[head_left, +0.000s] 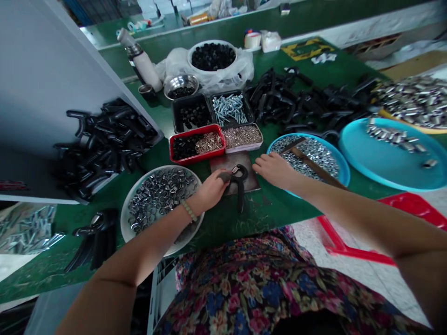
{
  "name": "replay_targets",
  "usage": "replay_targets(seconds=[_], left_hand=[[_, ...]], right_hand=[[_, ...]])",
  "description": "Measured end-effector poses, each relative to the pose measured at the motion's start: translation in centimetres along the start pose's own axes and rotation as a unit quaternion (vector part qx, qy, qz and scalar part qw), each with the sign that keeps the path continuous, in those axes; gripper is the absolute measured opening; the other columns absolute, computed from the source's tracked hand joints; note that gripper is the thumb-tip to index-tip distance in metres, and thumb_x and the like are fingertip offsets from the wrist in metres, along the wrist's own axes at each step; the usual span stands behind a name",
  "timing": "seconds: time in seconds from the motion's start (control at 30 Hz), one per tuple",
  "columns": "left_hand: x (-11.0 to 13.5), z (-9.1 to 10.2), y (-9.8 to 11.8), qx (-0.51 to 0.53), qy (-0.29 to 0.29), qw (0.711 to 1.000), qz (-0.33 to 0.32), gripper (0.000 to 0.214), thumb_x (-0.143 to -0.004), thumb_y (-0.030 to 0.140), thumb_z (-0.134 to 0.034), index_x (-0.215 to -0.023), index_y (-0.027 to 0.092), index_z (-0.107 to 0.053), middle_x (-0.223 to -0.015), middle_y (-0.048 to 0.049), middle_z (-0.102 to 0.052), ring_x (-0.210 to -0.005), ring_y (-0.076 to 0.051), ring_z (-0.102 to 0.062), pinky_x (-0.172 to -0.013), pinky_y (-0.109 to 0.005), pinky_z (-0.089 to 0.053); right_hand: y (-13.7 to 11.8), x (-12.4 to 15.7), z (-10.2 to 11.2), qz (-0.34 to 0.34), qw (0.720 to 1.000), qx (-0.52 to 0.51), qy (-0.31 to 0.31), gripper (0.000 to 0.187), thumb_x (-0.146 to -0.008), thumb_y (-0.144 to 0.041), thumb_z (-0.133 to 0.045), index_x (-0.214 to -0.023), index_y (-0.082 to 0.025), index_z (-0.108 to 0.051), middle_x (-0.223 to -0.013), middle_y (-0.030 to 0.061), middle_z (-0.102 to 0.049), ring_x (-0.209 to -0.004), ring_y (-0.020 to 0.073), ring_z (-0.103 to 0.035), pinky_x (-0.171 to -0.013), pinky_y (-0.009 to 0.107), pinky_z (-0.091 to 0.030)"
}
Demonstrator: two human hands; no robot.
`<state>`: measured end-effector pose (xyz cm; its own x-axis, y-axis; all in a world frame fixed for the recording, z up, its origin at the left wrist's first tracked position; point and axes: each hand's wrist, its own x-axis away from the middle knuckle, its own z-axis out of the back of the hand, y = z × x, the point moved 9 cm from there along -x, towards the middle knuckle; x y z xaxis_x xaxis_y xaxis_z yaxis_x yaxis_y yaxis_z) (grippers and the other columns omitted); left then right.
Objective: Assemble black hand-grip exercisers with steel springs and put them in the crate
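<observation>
My left hand (212, 188) is closed on a black plastic handle part (238, 182) that lies on a dark metal plate (250, 180) at the green table's front edge. A bead bracelet sits on that wrist. My right hand (275, 169) rests palm down at the rim of a blue bowl (344, 168) full of small silver nuts, with its fingers stretched toward the plate. A white bowl of shiny metal rings (159, 195) stands just left of my left hand.
Behind the plate stand a red tray (195, 145), a tray of brass bits (242, 137), and black trays of screws (228, 108). Black handles are piled at the back right (307, 104) and on the left (104, 139). A turquoise tray (391, 156) sits at right.
</observation>
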<state>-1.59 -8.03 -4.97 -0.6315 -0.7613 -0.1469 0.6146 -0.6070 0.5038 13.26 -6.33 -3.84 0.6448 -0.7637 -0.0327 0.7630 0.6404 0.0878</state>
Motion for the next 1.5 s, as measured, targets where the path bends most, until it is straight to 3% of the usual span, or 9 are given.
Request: replay_targets(seconds=[0.1, 0.2, 0.27, 0.37, 0.57, 0.87, 1.07, 1.27, 1.5], left_hand=[[0.7, -0.2, 0.8, -0.005, 0.035, 0.999, 0.010, 0.030, -0.094, 0.018, -0.038, -0.121, 0.013, -0.051, -0.126, -0.0138, -0.055, -0.128, -0.022, -0.045, -0.110, -0.043, -0.039], [1.0, -0.3, 1.5, -0.020, 0.049, 0.999, 0.013, 0.028, -0.094, 0.016, -0.036, -0.117, 0.013, -0.052, -0.122, -0.0133, -0.058, -0.127, -0.022, -0.046, -0.111, -0.045, -0.037], [1.1, -0.5, 1.6, -0.027, 0.053, 0.998, 0.019, 0.028, -0.094, 0.014, -0.034, -0.116, 0.014, -0.053, -0.121, -0.0126, -0.059, -0.126, -0.021, -0.047, -0.112, -0.045, -0.036], [1.2, -0.8, 1.2, -0.029, 0.053, 0.998, 0.036, 0.030, -0.094, 0.014, -0.033, -0.117, 0.014, -0.053, -0.122, -0.0121, -0.059, -0.127, -0.022, -0.047, -0.112, -0.045, -0.036], [1.1, -0.8, 1.1, -0.032, 0.048, 0.997, 0.042, 0.029, -0.094, 0.014, -0.033, -0.115, 0.013, -0.054, -0.122, -0.0118, -0.059, -0.128, -0.021, -0.046, -0.113, -0.042, -0.035], [1.0, -0.7, 1.5, -0.035, 0.042, 0.998, 0.031, 0.030, -0.092, 0.011, -0.034, -0.117, 0.014, -0.052, -0.122, -0.0124, -0.059, -0.125, -0.022, -0.047, -0.113, -0.045, -0.035], [1.0, -0.4, 1.7, -0.046, 0.053, 0.997, 0.036, 0.029, -0.093, 0.010, -0.036, -0.117, 0.012, -0.052, -0.120, -0.0137, -0.059, -0.124, -0.022, -0.049, -0.111, -0.041, -0.037], [0.9, -0.5, 1.5, -0.046, 0.043, 0.997, 0.048, 0.027, -0.092, 0.010, -0.037, -0.113, 0.012, -0.054, -0.119, -0.0142, -0.059, -0.124, -0.023, -0.049, -0.109, -0.042, -0.038], [1.0, -0.8, 1.4, -0.080, 0.052, 0.995, 0.028, 0.028, -0.095, 0.017, -0.033, -0.109, 0.012, -0.057, -0.114, -0.0143, -0.060, -0.126, -0.025, -0.047, -0.108, -0.043, -0.040]], right_hand=[[0.9, -0.1, 1.8, -0.086, 0.969, -0.209, 0.101, 0.014, -0.092, -0.025, -0.043, -0.098, -0.017, -0.053, -0.091, 0.0113, -0.066, -0.079, 0.0207, -0.062, -0.069, 0.034, -0.044], [0.8, 0.9, 2.5, -0.177, 0.855, -0.445, 0.200, 0.016, -0.096, -0.033, -0.038, -0.107, -0.021, -0.041, -0.092, 0.0072, -0.066, -0.071, 0.0157, -0.064, -0.065, 0.030, -0.050], [-0.7, 1.1, 2.2, -0.184, 0.804, -0.520, 0.221, 0.017, -0.097, -0.038, -0.037, -0.102, -0.023, -0.040, -0.091, 0.0058, -0.066, -0.071, 0.0145, -0.065, -0.066, 0.031, -0.052], [-2.4, 0.9, 1.5, -0.187, 0.780, -0.550, 0.231, 0.019, -0.097, -0.042, -0.037, -0.097, -0.023, -0.038, -0.090, 0.0055, -0.067, -0.069, 0.0140, -0.066, -0.065, 0.030, -0.053], [-2.7, 0.5, 1.0, -0.190, 0.790, -0.525, 0.255, 0.016, -0.098, -0.040, -0.038, -0.097, -0.023, -0.036, -0.090, 0.0067, -0.069, -0.070, 0.0149, -0.068, -0.064, 0.030, -0.054], [-3.3, -0.8, 1.8, -0.205, 0.878, -0.393, 0.181, 0.015, -0.095, -0.036, -0.039, -0.097, -0.022, -0.044, -0.086, 0.0091, -0.068, -0.077, 0.0218, -0.068, -0.066, 0.033, -0.052], [-3.3, -1.6, 2.1, -0.212, 0.873, -0.408, 0.162, 0.014, -0.095, -0.037, -0.039, -0.094, -0.023, -0.043, -0.084, 0.0079, -0.067, -0.073, 0.0212, -0.067, -0.063, 0.032, -0.051], [-2.0, -2.6, 1.3, -0.230, 0.840, -0.459, 0.174, 0.016, -0.096, -0.039, -0.037, -0.092, -0.024, -0.039, -0.076, 0.0034, -0.065, -0.061, 0.0182, -0.064, -0.059, 0.031, -0.049], [-1.4, -9.8, -1.0, -0.197, 0.874, -0.442, -0.034, 0.016, -0.096, -0.030, -0.036, -0.087, -0.021, -0.046, -0.053, -0.0025, -0.054, -0.045, 0.0150, -0.052, -0.053, 0.029, -0.042]])
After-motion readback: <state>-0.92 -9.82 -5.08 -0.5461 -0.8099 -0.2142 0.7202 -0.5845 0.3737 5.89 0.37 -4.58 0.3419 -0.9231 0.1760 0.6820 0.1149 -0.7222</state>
